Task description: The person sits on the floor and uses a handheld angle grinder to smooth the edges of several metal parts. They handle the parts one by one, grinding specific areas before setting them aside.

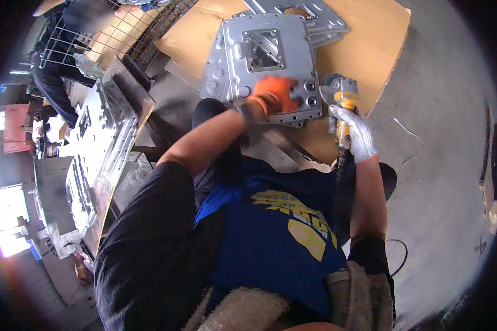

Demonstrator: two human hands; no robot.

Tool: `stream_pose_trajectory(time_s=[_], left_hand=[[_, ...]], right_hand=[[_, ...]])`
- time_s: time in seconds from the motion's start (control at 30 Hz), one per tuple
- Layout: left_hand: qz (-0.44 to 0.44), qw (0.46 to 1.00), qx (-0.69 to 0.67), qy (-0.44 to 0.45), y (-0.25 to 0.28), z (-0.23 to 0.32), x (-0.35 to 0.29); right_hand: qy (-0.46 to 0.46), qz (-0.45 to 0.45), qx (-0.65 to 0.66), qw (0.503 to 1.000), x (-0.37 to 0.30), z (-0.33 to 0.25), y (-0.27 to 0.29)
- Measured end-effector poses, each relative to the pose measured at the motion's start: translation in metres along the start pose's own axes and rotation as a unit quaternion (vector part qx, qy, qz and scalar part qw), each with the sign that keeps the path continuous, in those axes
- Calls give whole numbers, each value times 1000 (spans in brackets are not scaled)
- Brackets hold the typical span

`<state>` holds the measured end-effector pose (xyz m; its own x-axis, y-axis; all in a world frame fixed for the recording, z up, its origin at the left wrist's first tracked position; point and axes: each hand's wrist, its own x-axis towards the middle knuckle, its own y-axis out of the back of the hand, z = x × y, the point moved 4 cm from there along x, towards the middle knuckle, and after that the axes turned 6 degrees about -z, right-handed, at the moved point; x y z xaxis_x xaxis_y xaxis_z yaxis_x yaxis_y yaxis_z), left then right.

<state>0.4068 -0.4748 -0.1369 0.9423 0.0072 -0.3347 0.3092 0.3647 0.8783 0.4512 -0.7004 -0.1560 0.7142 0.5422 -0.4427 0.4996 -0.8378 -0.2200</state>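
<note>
Dark blue shirt cloth [265, 243] fills the view nearest the camera, behind both hands. Grey floor [436, 165] spreads out to the right of the right hand, giving that elbow room to swing outward. Ahead of the hands lies brown cardboard [375, 55], its right edge slanting past the right hand. On it, in front of and under the left hand, sits a grey metal casting [295, 60] with a squarish window, overlapping other metal parts [331, 22]. Just off its right edge is a yellow angle grinder [345, 99], gripped by the right hand [361, 135] in a white glove. The left hand [275, 95], orange-gloved, is over the casting's near end; whether it presses, grasps or merely hovers, I cannot tell. Between grinder and casting is the disc [327, 95]; contact is unclear. Judging by this, dressing the casting's surface or edge is in hand; it calls for a steady casting, with left fingers away from the disc and the two small ringed holes [311, 94] beside them spared.
</note>
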Motion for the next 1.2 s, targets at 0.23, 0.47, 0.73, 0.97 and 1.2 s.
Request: stream_pose_trajectory(time_s=[0.23,0.47,0.73,0.97,1.2], left_hand=[[-159,897,-300,-284,-87,24,-9],[-25,775,-548,-314,-62,56,-18],[-71,750,-594,-282,-99,52,-7],[-196,410,-886,-85,-102,60,-30],[-131,462,-877,-20,-86,58,-43]], right_hand=[[-29,-8,-33,999,14,13,-12],[-49,-30,53,997,20,18,-18],[-19,-29,-95,995,29,15,-22],[-50,-58,-340,937,37,19,-51],[-16,-108,-357,928,45,30,-58]])
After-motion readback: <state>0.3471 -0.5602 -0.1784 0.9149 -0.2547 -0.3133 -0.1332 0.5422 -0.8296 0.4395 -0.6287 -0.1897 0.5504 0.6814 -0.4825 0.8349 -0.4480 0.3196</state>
